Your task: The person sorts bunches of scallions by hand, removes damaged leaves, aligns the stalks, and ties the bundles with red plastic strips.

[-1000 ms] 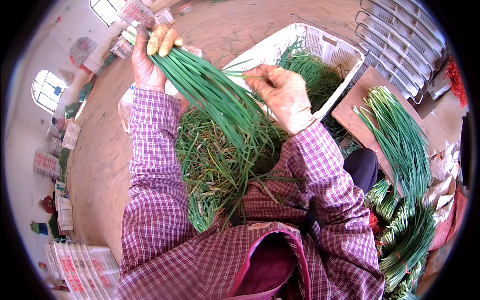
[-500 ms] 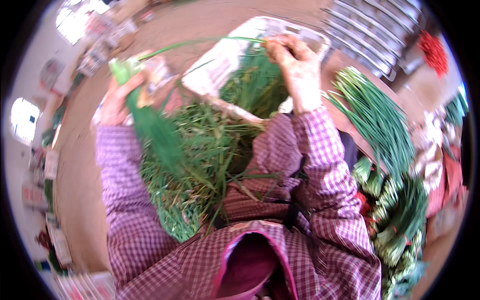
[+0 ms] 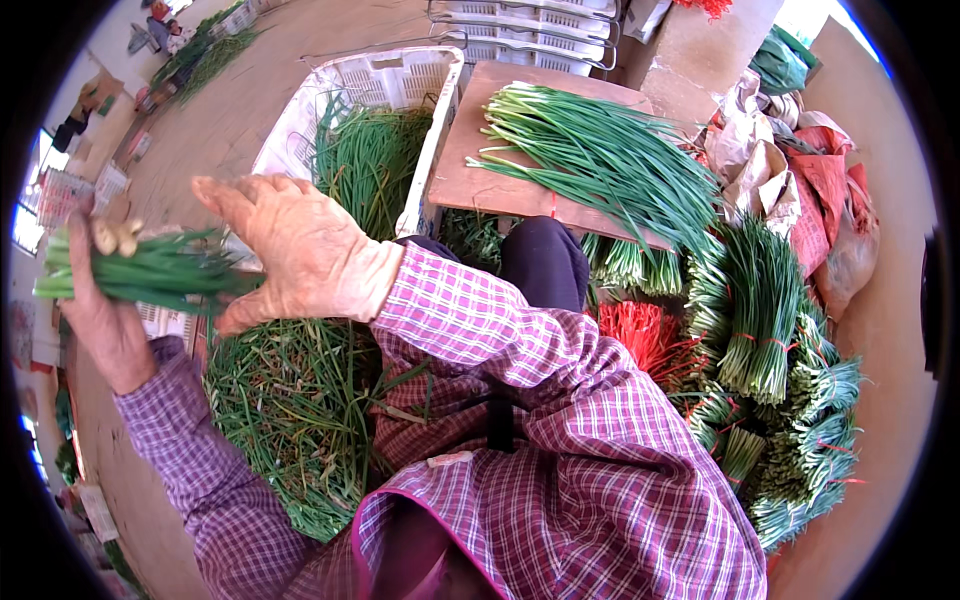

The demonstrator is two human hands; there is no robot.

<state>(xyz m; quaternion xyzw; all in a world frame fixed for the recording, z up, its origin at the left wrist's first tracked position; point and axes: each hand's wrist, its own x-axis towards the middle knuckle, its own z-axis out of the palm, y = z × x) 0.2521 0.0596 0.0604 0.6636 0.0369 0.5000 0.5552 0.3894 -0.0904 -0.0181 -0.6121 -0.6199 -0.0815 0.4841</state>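
At the far left, my left hand [image 3: 100,305] is closed around a bunch of green chives [image 3: 175,270]. Its pale stem ends point left and its leaf tips point right. My right hand [image 3: 305,250] is open at the tip end, fingers and thumb spread. Whether it touches the leaves is hard to tell. Below both hands lies a heap of loose leaves and trimmings [image 3: 290,420] beside my lap. A larger pile of chives [image 3: 600,160] lies on a brown board [image 3: 455,185] to the right, pale ends to the left.
A white plastic crate [image 3: 432,110] with greens inside stands ahead. Several tied chive bundles [image 3: 765,320] are stacked at my right, around a clump of red ties [image 3: 640,335]. Beyond them are crumpled sacks [image 3: 755,150]. More white crates [image 3: 520,35] are stacked at the back.
My right hand has let go of a single long stalk and come left, opening beside the bunch. My left hand has moved further left with the chives. The view has turned to the right.
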